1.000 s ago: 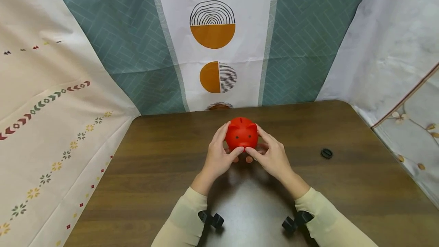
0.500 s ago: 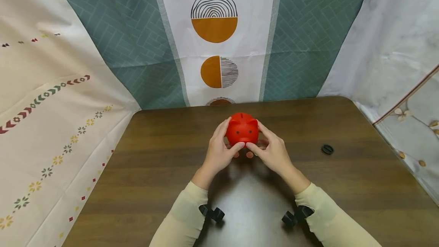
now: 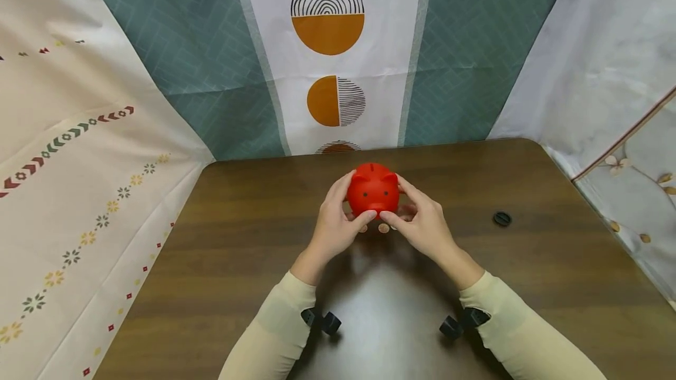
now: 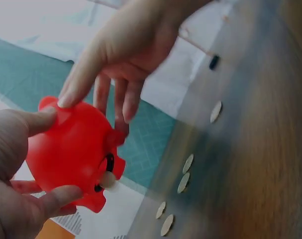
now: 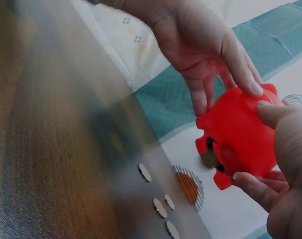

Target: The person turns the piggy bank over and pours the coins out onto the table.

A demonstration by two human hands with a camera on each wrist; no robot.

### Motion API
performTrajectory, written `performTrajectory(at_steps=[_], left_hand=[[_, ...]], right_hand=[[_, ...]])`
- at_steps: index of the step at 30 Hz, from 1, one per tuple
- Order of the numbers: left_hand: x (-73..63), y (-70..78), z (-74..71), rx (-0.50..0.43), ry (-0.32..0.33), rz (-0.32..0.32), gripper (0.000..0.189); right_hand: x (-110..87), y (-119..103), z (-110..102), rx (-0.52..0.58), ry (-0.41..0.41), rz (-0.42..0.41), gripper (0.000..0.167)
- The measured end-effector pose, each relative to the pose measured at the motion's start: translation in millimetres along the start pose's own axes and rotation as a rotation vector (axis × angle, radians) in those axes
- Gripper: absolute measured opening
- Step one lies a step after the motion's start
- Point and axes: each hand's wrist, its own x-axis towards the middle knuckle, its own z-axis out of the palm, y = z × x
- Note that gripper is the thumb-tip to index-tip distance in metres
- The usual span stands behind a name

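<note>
A red piggy bank (image 3: 372,191) is held above the table, its snout toward me and the coin slot on top. My left hand (image 3: 334,220) grips its left side, thumb near the snout. On the other side my right hand (image 3: 422,224) grips it the same way. In the left wrist view, the round hole in the underside is uncovered, and a blurred coin (image 4: 108,180) is at that hole. The right wrist view also has the blurred coin (image 5: 208,159) there. Several coins (image 4: 188,163) lie on the table below, partly hidden by the hands in the head view.
A black round plug (image 3: 502,219) lies on the brown wooden table (image 3: 222,251), to the right of the hands. Patterned cloths (image 3: 222,63) hang behind the table and along both sides. Each sleeve has a black wrist camera (image 3: 331,323) on it.
The head view has tilted down a little, so the whole scene sits higher. Both hands keep their hold on the piggy bank, with little visible movement over the table.
</note>
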Motion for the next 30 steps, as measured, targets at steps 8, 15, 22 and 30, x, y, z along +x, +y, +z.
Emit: performTrajectory(at_steps=[8,15,22,30], left_hand=[[-4.0,-5.5,1.6,0.006,-0.018,-0.037,0.083],[-1.6,-1.6,3.7,0.023,0.018,0.032,0.083],[-6.1,16.2,3.5,0.086,0.130,0.258,0.081],[-5.2,1.2,3.2,0.092,0.030,-0.031,0.081]], right_hand=[[-4.6,6.3,4.7,0.019,-0.009,0.058,0.078],[-2.4,3.4,1.7,0.011,0.036,-0.020,0.078],[-1.6,-7.8,-4.4,-0.049,0.172,-0.306,0.075],[-3.6,1.2,1.5,0.025,-0.035,0.061,0.076]])
